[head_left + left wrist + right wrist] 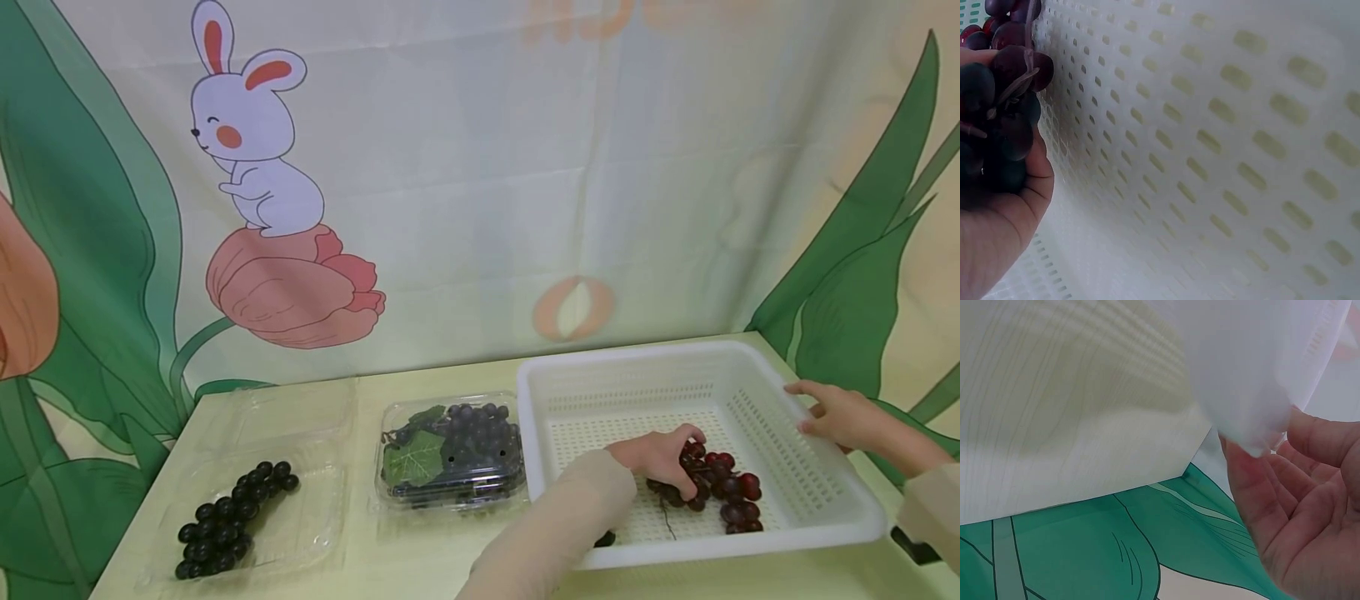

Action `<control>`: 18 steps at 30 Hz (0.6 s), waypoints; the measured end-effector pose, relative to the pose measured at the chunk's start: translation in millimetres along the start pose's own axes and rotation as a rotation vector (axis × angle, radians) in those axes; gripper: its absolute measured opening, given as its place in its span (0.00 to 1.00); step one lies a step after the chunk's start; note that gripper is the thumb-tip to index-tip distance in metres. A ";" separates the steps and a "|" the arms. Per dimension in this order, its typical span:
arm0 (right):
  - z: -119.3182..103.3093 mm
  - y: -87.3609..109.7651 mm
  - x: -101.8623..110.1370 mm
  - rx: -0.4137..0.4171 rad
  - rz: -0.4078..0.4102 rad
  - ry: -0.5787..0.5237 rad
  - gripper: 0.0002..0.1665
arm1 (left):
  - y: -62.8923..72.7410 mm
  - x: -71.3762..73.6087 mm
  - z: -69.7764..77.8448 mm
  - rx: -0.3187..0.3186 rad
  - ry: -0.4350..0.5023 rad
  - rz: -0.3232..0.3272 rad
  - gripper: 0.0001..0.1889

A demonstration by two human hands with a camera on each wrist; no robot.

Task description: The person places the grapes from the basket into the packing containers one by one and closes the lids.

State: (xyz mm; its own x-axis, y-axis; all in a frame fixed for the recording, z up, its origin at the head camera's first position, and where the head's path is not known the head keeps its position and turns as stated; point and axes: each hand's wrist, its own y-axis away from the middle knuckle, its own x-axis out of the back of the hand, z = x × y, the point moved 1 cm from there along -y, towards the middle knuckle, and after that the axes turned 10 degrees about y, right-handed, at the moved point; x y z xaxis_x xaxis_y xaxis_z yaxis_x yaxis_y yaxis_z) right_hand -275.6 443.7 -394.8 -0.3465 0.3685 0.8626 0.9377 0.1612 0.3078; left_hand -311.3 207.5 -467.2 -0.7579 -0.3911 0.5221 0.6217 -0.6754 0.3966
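A bunch of dark red grapes (731,492) lies in the white perforated plastic basket (697,546), toward its right half. My left hand (660,458) reaches into the basket and grips part of this bunch. In the left wrist view, the fingers curl round dark grapes (1013,134) with a brown stem, close to the perforated basket wall. My right hand (843,412) holds the basket's right rim. The right wrist view shows the thumb and fingers (1319,440) pinching that rim (1254,419). The grapes under the left palm are partly hidden.
Left of the basket stands a closed clear clamshell box (450,492) of dark grapes with a green leaf. Farther left, an open clear clamshell (318,533) holds a bunch of black grapes (225,521). A printed cloth (465,208) hangs behind the pale table (412,558).
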 end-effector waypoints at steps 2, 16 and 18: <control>-0.1 0.0 0.4 -0.001 0.006 0.013 0.35 | 0.0 0.7 0.1 -0.007 0.002 -0.007 0.35; -1.2 -0.2 0.4 0.001 0.014 0.027 0.34 | 0.7 4.6 -0.2 -0.021 0.031 -0.006 0.31; -0.7 -0.3 0.6 0.004 0.013 0.026 0.34 | 0.3 5.5 0.5 -0.027 0.036 -0.006 0.31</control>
State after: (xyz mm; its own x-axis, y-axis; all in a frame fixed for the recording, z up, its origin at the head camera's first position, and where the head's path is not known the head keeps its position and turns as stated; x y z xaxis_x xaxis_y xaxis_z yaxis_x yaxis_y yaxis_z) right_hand -276.0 443.2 -394.2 -0.3334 0.3467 0.8767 0.9420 0.1601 0.2949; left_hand -315.1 205.4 -463.9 -0.7686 -0.4087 0.4921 0.6117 -0.6945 0.3787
